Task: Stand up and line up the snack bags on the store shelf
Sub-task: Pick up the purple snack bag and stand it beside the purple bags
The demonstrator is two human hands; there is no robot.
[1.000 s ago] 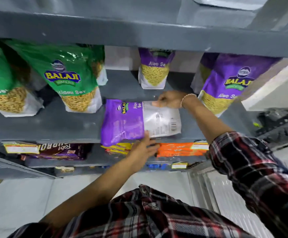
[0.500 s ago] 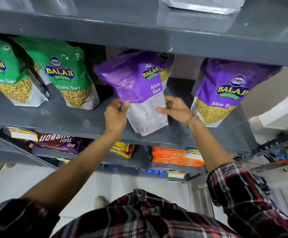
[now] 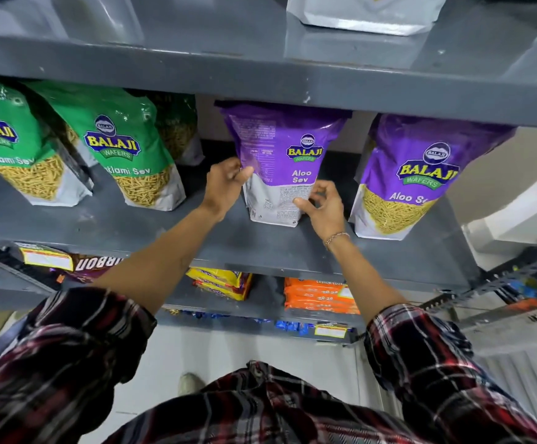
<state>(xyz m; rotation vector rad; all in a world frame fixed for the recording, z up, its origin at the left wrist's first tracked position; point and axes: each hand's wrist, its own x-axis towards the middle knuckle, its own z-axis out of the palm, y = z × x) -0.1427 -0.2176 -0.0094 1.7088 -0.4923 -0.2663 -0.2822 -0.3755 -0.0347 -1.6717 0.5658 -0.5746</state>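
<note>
The glossy purple-and-white Aloo Sev bag (image 3: 280, 161) stands upright mid-shelf, left hand (image 3: 225, 184) pinching its left edge, right hand (image 3: 323, 205) gripping its lower right. Another purple bag (image 3: 411, 174) stands right; green bags (image 3: 123, 149) left.

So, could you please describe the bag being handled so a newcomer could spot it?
On the grey middle shelf, right of the green bags, stand two purple Aloo Sev bags. It is the left purple bag, gripped by both hands, turned partly sideways, showing small print.

Single head view, close, angled down onto shelf (image 3: 107, 225)
</note>
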